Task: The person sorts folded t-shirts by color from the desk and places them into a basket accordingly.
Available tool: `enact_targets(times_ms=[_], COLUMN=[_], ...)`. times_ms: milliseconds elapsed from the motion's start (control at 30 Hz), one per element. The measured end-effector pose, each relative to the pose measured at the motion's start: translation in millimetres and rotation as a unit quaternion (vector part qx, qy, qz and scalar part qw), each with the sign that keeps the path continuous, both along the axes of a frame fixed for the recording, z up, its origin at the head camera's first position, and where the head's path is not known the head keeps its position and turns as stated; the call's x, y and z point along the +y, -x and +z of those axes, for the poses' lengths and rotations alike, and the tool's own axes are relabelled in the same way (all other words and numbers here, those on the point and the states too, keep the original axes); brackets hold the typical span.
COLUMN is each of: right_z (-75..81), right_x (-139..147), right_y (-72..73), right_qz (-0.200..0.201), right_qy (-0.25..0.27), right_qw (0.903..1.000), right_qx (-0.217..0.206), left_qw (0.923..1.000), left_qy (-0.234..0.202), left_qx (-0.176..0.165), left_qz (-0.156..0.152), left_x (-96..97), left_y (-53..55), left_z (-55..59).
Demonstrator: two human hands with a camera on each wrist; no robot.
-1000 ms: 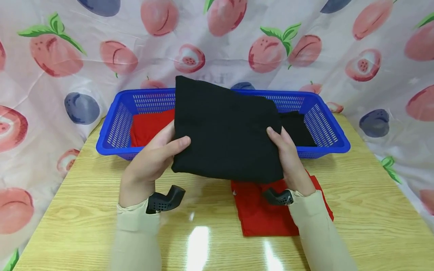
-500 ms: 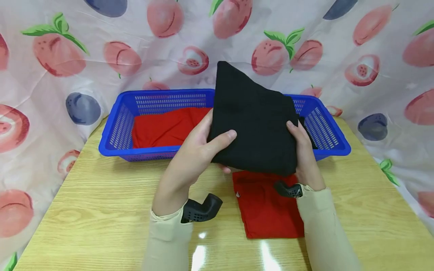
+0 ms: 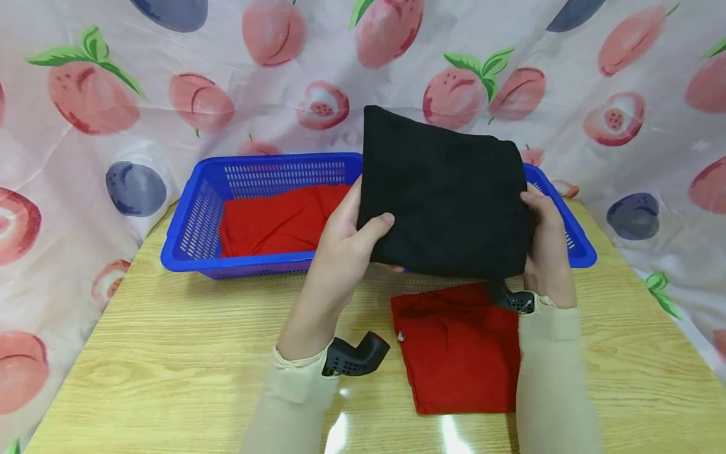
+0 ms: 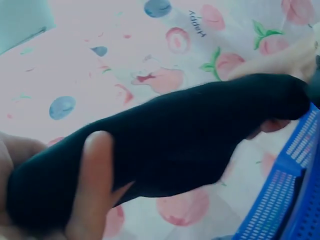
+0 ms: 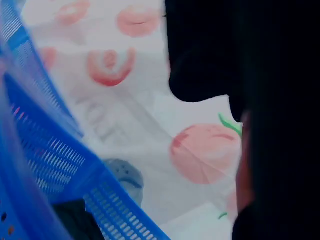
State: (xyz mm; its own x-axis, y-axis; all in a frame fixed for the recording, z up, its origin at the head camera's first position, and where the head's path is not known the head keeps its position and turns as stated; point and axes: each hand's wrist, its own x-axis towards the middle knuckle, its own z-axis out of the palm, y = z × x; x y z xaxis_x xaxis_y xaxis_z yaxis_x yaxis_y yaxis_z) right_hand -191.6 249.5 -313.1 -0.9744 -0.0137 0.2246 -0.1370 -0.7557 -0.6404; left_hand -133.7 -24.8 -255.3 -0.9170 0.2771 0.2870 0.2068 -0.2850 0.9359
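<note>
A folded black cloth [image 3: 445, 195] is held up in front of the right blue basket [image 3: 580, 249], hiding most of it. My left hand [image 3: 343, 249] grips its left edge, thumb on the near face. On the opposite edge, my right hand [image 3: 549, 246] holds it with the thumb on top and the other fingers behind. From the left wrist, the cloth [image 4: 170, 135] appears nearly edge-on, as a thick layered band between both hands. A dark cloth [image 5: 77, 220] shows inside the basket in the right wrist view. Below the held cloth, a folded red cloth [image 3: 459, 353] lies on the table.
To the left stands another blue basket [image 3: 244, 263] with a red cloth [image 3: 272, 217] in it. Both baskets sit at the back of the wooden table [image 3: 170, 366], against a fruit-patterned curtain [image 3: 227, 38]. A black wrist camera [image 3: 354, 356] is strapped to my left wrist.
Both hands have carried the black cloth rightward, from between the two baskets to in front of the right one. More of the left basket and the red cloth on the table now shows.
</note>
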Motion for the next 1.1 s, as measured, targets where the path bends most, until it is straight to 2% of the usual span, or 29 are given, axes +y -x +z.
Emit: enact_targets(times_ms=[67, 133, 167, 233, 333, 400, 500, 567, 667, 733, 867, 1033, 1100], right_z=[-1.8, -4.5, -5.7, -8.3, -9.6, -7.8, -1.8, 1.9, 4.7, 4.7, 2.9, -2.6, -5.2], right_x=[7, 14, 17, 22, 25, 26, 24, 22, 18, 15, 11, 11, 14], right_y=[0.5, 0.9, 0.7, 0.9, -0.4, -1.9, -4.7, -5.2, -2.7, -0.6, 4.1, 9.4, 11.6], right_qz=[0.057, 0.113, 0.147, 0.201, 0.246, 0.225, 0.157, 0.101, 0.024, -0.020, -0.087, -0.129, -0.137], right_qy=[0.093, 0.172, 0.192, 0.199, 0.135, 0.055, -0.072, -0.146, -0.223, -0.253, -0.281, -0.263, -0.254], right_qw=[0.9938, 0.9772, 0.9677, 0.9528, 0.9463, 0.9587, 0.9763, 0.9792, 0.9729, 0.9665, 0.9556, 0.9562, 0.9574], right_qx=[0.020, 0.052, 0.071, 0.112, 0.160, 0.165, 0.130, 0.097, 0.058, 0.041, 0.016, -0.004, -0.008], left_qw=[0.9998, 0.9992, 0.9988, 0.9976, 0.9953, 0.9938, 0.9927, 0.9924, 0.9913, 0.9904, 0.9901, 0.9918, 0.9920], left_qy=[-0.007, -0.020, -0.028, -0.050, -0.069, -0.075, -0.068, -0.052, -0.018, 0.004, 0.033, 0.054, 0.076], left_qx=[0.006, 0.011, 0.013, 0.018, 0.034, 0.044, 0.058, 0.071, 0.090, 0.096, 0.086, 0.063, 0.046], left_qz=[0.018, 0.033, 0.038, 0.044, 0.059, 0.069, 0.081, 0.086, 0.094, 0.099, 0.105, 0.097, 0.089], left_x=[3.5, 5.7, 6.4, 7.4, 9.1, 10.9, 13.6, 15.5, 18.7, 20.6, 22.5, 23.5, 23.5], left_y=[2.0, 3.9, 4.7, 6.3, 8.4, 9.7, 11.3, 12.6, 15.1, 17.1, 22.5, 30.4, 32.0], left_z=[-1.2, -2.4, -3.1, -4.6, -6.8, -8.2, -10.0, -11.3, -13.6, -15.1, -18.8, -25.3, -27.1])
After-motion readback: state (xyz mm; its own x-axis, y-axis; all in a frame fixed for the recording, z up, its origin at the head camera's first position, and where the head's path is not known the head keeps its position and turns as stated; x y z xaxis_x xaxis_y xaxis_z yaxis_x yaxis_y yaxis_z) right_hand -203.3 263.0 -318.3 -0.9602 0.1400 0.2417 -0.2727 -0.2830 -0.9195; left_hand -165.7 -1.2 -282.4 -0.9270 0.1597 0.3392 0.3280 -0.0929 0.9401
